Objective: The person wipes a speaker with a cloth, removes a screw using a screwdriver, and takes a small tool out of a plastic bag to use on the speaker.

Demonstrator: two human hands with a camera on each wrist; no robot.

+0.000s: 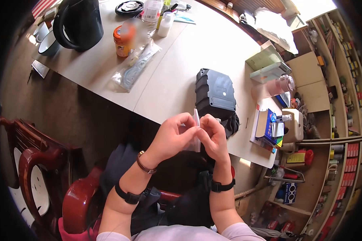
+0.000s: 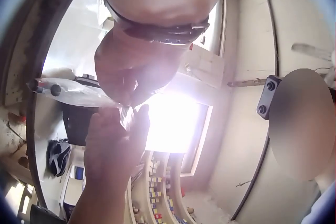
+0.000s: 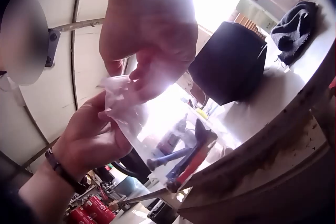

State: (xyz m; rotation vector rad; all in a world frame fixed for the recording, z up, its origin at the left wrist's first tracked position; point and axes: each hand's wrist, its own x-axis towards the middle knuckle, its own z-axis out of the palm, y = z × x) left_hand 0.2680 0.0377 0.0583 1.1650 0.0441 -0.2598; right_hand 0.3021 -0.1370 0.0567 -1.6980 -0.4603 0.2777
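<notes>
My left hand (image 1: pixel 173 132) and right hand (image 1: pixel 214 138) meet just in front of the table edge. Both pinch the upper edge of a clear plastic bag (image 1: pixel 196 140), thumbs and curled fingers close together. The bag (image 3: pixel 126 111) hangs below the fingers in the right wrist view. Inside its lower end lie slim red and dark blue pieces (image 3: pixel 191 158), whose kind is unclear. The left wrist view has the bag (image 2: pixel 79 94) stretching out sideways from between the left hand (image 2: pixel 134 69) and right hand (image 2: pixel 113 137).
A black hard case (image 1: pixel 216 91) stands on the table just beyond the hands, with dark cloth (image 1: pixel 231 125) beside it. Leftward are another clear bag (image 1: pixel 136 66), an orange jar (image 1: pixel 124 42) and a black jug (image 1: pixel 79 26). Boxes (image 1: pixel 269 128) stand at right; a red wooden chair (image 1: pixel 36 160) is at left.
</notes>
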